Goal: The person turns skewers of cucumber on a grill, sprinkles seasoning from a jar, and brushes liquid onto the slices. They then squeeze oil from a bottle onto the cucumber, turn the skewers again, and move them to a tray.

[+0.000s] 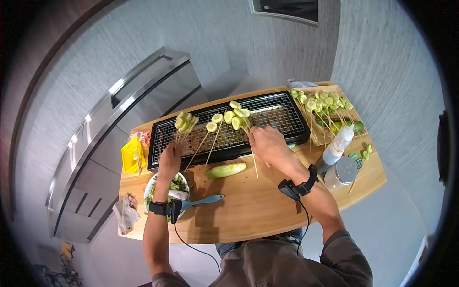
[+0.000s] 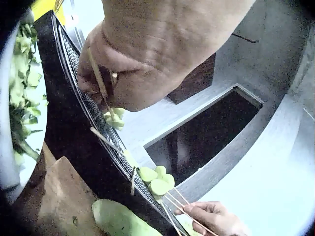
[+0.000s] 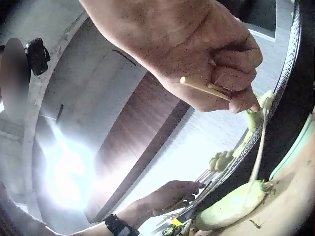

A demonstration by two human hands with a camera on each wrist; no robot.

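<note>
My left hand (image 1: 169, 161) grips a bunch of skewers near the grill's front left corner. Their pale green vegetable slices (image 1: 185, 122) sit over the wire mesh of the black grill (image 1: 201, 137). With curled fingers my right hand (image 1: 271, 144) holds thin sticks at the grill's front edge, topped by round green slices (image 1: 237, 119). Between the hands, two skewers with slices (image 1: 212, 126) lean across the mesh, sticks pointing toward me. In the left wrist view, stick ends (image 2: 98, 73) poke out of the left fist; the right wrist view shows a stick end (image 3: 202, 87) too.
A peeled green vegetable (image 1: 226, 170) lies before the grill. At left are a yellow basket (image 1: 131, 158), a crumpled cloth (image 1: 125, 214) and a bowl of greens with a blue-handled brush (image 1: 205, 200). At right stand more skewers (image 1: 325, 101), a squeeze bottle (image 1: 337, 147) and a grey-lidded shaker (image 1: 341, 173).
</note>
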